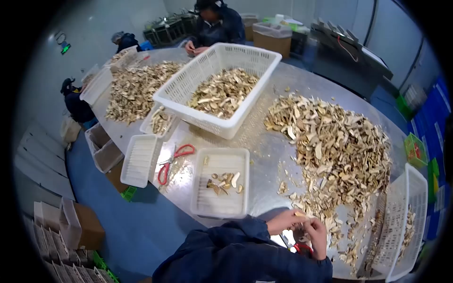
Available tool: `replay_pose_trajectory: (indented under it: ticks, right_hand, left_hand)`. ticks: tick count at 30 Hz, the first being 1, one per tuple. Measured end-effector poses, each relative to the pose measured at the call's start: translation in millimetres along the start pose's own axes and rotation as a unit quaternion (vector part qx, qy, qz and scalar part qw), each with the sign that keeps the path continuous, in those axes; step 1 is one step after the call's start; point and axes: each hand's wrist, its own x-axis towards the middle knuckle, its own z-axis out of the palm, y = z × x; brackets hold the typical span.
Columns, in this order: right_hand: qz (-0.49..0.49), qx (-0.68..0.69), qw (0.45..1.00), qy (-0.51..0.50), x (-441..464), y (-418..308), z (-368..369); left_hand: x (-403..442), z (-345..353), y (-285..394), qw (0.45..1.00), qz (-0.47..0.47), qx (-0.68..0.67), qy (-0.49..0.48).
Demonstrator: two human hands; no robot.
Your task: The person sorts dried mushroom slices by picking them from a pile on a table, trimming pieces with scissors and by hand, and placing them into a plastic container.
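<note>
At the table's near edge, my left hand (282, 221) is closed in a pinch on a small pale dried mushroom slice (300, 214). My right hand (317, 235) is closed too, its fingertips meeting the same slice. Red-handled scissors (303, 247) show just below, beside my right palm; whether that hand touches them I cannot make out. To the left of my hands stands a shallow white tray (200, 188) holding several mushroom slices (224, 182). A large heap of dried mushroom slices (342, 146) spreads to the right.
A big white basket (226, 123) of slices stands mid-table. Another red-handled pair of scissors (175, 158) lies by a small white tray (139, 160). A tilted white basket (401, 226) is at right. A co-worker (219, 26) sits across, near a second heap (137, 89).
</note>
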Motion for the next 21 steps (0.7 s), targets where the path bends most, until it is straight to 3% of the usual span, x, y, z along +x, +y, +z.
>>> replay_pose_trajectory:
  ticks: [1, 3, 4, 7, 9, 13, 18, 21]
  right_hand:
    - [0.017, -0.044, 0.999, 0.004, 6.4, -1.7, -2.0]
    - [-0.075, -0.225, 0.970, 0.048, 11.3, -0.1, 5.2]
    - [-0.171, -0.295, 0.936, 0.083, 13.6, 0.4, 6.8]
    - [-0.130, -0.161, 0.974, 0.091, 4.4, -13.1, 17.4]
    - [-0.081, -0.111, 0.988, 0.074, -2.7, -18.4, 20.8]
    - [-0.040, -0.003, 0.997, 0.064, -14.1, -11.1, 19.4]
    - [-0.004, 0.194, 0.981, 0.000, -21.8, -4.7, 15.7]
    - [0.015, 0.030, 0.996, 0.077, -19.7, 10.2, 10.1]
  left_hand:
    - [1.4, -7.6, -0.2, 0.999, 0.019, 0.029, 0.007]
    - [2.4, -22.5, -1.4, 0.997, 0.046, 0.057, 0.019]
    - [-3.7, -18.9, 4.3, 0.998, 0.038, 0.032, 0.043]
    - [-8.7, -14.2, 10.3, 0.997, 0.070, 0.035, 0.019]
    - [-10.3, -8.8, 7.3, 0.999, 0.039, -0.008, 0.014]
    - [-9.5, -4.5, -2.7, 0.999, 0.018, 0.012, -0.048]
    - [-6.6, -2.0, -9.0, 0.986, -0.037, -0.131, -0.095]
    - [-5.0, -7.0, -10.5, 0.978, -0.029, -0.184, -0.096]
